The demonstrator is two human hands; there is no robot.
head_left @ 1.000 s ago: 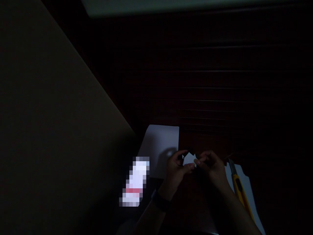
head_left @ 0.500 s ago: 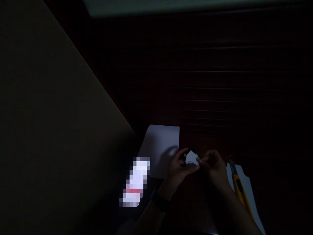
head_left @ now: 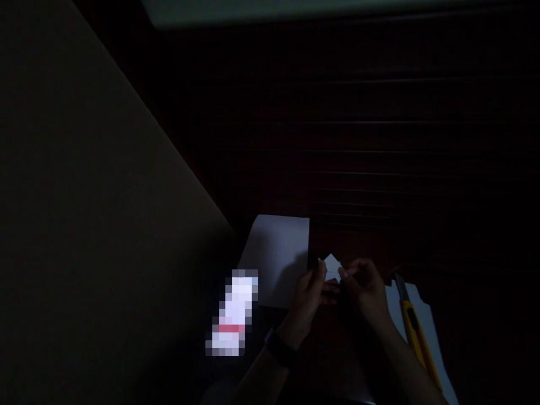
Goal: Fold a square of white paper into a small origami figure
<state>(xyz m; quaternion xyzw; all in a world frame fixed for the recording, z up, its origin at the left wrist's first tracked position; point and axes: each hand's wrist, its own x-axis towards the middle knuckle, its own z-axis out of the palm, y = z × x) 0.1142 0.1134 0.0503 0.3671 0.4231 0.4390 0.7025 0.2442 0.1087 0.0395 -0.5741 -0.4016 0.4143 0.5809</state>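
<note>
A small folded piece of white paper (head_left: pixel 332 262) with pointed corners is held up between both hands. My left hand (head_left: pixel 310 292) pinches its left side, the thumb lying on the near face and the other fingers behind and below. On the right side, my right hand (head_left: pixel 366 284) grips the paper between thumb and fingers. Faint fold lines cross the paper, though the dim light hides finer detail. A dark watch (head_left: pixel 280 347) is on the left wrist.
A white sheet (head_left: pixel 280 247) lies left of the hands, with a bright, pixelated phone-shaped screen (head_left: pixel 234 309) nearer. Right of the hands, a yellow utility knife (head_left: pixel 415 337), blade out, rests on more white paper (head_left: pixel 428 320). A pale wall (head_left: pixel 105 197) rises at left.
My left hand has shifted its grip: its thumb moved up from the lower edge to the paper's left side. The right hand stays almost in place.
</note>
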